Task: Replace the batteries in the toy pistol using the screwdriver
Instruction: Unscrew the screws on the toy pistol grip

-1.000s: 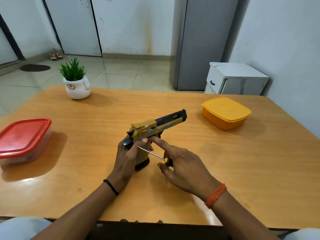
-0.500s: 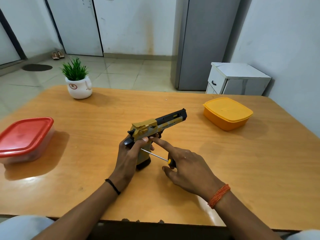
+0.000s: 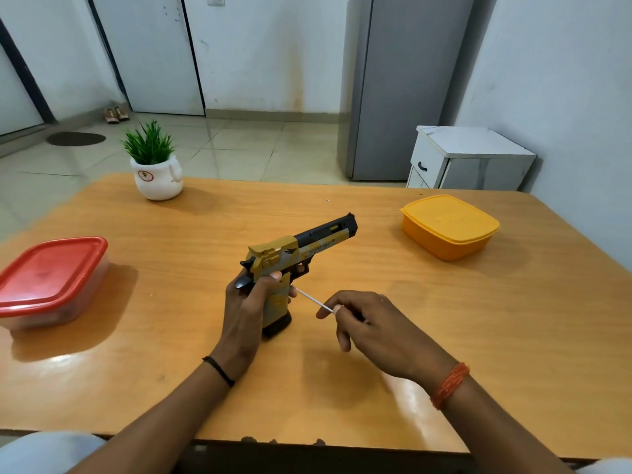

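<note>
Pistol point(image 3: 301, 254) stands butt-down on the worktop point(image 3: 342, 388), near the middle, barrel angled up and away to the right. Yellow and black plastic by the look of it; I'd judge it light, stiff, a bit slick, top-heavy on that narrow base. Best held where it is held now, round the handle.

Left hand point(image 3: 244, 309) wraps the handle from behind, fingers curled round to the front, thumb side up under the slide. Wrist low, forearm coming in from the near edge. Hold looks firm; the butt touches the worktop.

Right hand point(image 3: 372, 323) sits just beside the handle, to its right, knuckles up, wrist raised off the worktop. Fingertips pinch the screwdriver point(image 3: 314, 301) at its near end; the handle is mostly hidden in the fingers. Thin bright shaft runs up and left toward the side of the pistol's handle. Whether the tip is seated in a screw I cannot tell; the left fingers cover the spot.

Screwdriver looks slim and light, the sort that slips off a small screw head if pressed off-axis. Needs a steady line with the shaft and a counter-hold from the left.

Battery cover appears not yet off; no batteries in sight.

Also on the worktop: red-lidded box point(image 3: 51, 278) far left, yellow box point(image 3: 448, 225) far right, potted plant point(image 3: 154, 165) at the far edge.
</note>
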